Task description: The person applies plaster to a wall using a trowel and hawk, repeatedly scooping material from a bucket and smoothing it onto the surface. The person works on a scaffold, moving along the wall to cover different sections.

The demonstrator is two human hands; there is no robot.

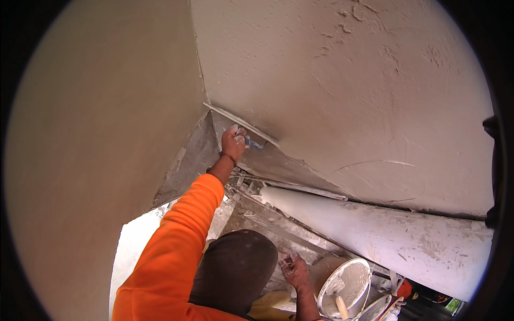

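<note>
My left hand [233,143], in an orange sleeve, reaches up to the wall in the corner. It is closed round the blue handle of a plastering trowel [243,125], whose long blade shows edge-on, close against the plastered wall [321,96]. Below that blade is a darker strip of wall. My right hand [294,270] is low at the centre, beside a bucket [350,283]. Its fingers are curled and smeared with pale material; what they hold, if anything, I cannot make out. A wooden-handled tool [341,307] stands in the bucket.
A smooth wall [96,134] rises on the left, with a rough grey patch [195,152] near the corner. A big white cylinder [385,235] lies along the right wall's foot. Planks and rubble cover the floor [257,214]. A dark rounded shape [235,273] blocks the lower middle.
</note>
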